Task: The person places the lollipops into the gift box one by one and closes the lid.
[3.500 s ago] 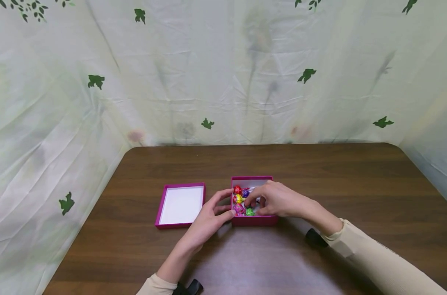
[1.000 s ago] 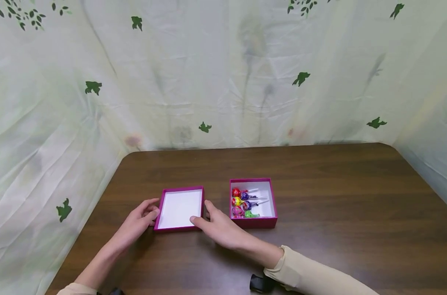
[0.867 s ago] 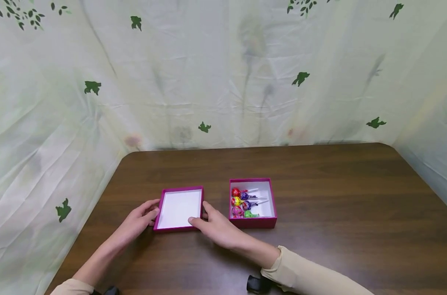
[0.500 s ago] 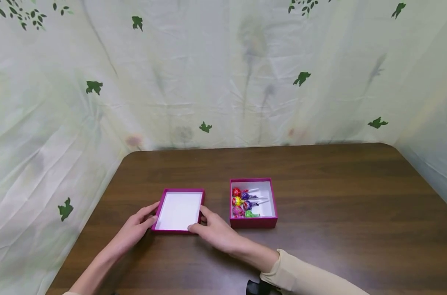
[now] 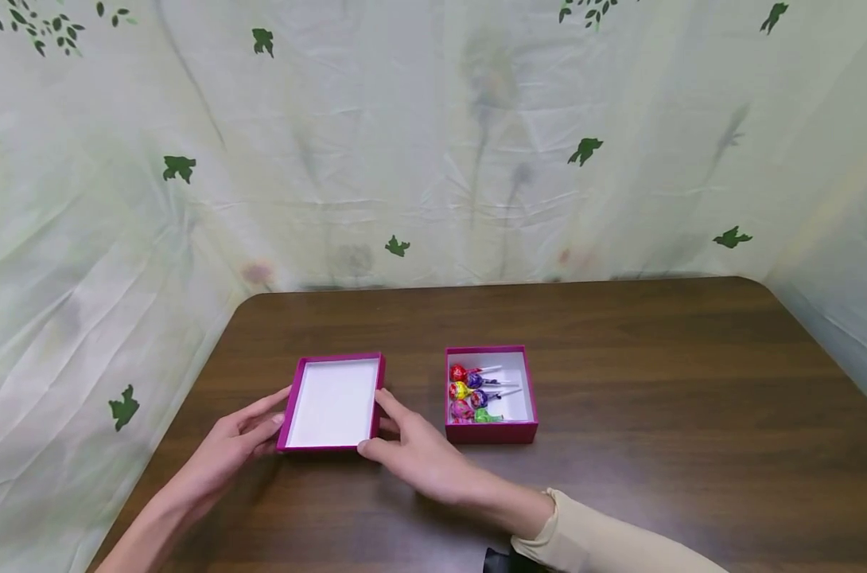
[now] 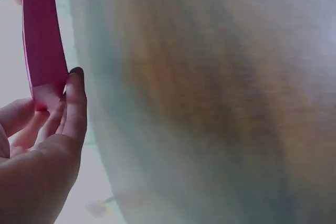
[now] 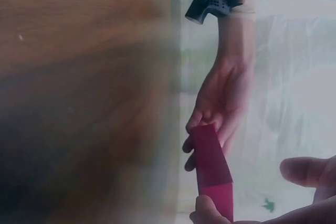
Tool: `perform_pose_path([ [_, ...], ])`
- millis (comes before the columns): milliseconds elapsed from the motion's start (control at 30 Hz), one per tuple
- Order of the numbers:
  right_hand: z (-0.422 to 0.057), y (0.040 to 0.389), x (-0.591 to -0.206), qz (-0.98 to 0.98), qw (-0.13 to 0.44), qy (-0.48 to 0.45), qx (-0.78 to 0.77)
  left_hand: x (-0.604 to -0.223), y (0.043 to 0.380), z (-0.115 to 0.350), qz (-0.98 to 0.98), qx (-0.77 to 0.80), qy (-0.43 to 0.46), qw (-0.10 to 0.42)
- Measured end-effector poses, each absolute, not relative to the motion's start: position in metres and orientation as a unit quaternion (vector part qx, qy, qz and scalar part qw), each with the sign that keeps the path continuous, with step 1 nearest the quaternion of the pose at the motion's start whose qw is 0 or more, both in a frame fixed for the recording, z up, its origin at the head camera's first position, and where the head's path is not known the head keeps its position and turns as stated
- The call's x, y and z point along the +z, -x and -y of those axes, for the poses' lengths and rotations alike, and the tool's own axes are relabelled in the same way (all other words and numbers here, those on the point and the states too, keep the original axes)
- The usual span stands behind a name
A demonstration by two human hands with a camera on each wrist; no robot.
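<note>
A shallow magenta box lid (image 5: 333,402) lies with its white inside upward, held between both hands and lifted above the table. My left hand (image 5: 226,450) grips its left edge, thumb on the near side. At the near right corner, my right hand (image 5: 422,458) pinches the rim. The left wrist view shows the lid's side wall (image 6: 44,40) between thumb and fingers. To the right stands the matching magenta box (image 5: 491,434), uncovered. Several wrapped lollipops (image 5: 480,398), red, yellow, purple, pink and green, lie inside it, heads to the left.
The brown wooden table (image 5: 620,382) has rounded far corners. A pale curtain (image 5: 433,159) with green leaf shapes hangs behind it and along the sides. A black wrist camera (image 7: 210,9) is strapped to the left forearm in the right wrist view.
Earlier the right hand was among the lollipops and the left at the box's side. Both hands have since moved to the lid, gripped it, and shifted it up and left.
</note>
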State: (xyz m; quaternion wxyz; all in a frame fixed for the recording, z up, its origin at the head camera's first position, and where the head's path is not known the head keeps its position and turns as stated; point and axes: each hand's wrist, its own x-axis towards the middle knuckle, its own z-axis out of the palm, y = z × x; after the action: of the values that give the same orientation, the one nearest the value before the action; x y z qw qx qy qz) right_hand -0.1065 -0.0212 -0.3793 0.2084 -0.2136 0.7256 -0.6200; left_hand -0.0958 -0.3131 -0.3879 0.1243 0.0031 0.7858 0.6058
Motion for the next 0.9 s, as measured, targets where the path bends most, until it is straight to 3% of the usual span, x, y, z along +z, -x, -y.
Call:
perform_pose_path([
  [433, -0.006, 0.103, -0.359, -0.720, 0.176, 0.225, -0.633, -0.365, 0.099, 0.296, -0.747, 0.658, -0.036, 0.084],
  [900, -0.057, 0.117, -0.348, -0.719, 0.079, 0.197, -0.662, -0.347, 0.097, 0.235, -0.723, 0.687, -0.025, 0.064],
])
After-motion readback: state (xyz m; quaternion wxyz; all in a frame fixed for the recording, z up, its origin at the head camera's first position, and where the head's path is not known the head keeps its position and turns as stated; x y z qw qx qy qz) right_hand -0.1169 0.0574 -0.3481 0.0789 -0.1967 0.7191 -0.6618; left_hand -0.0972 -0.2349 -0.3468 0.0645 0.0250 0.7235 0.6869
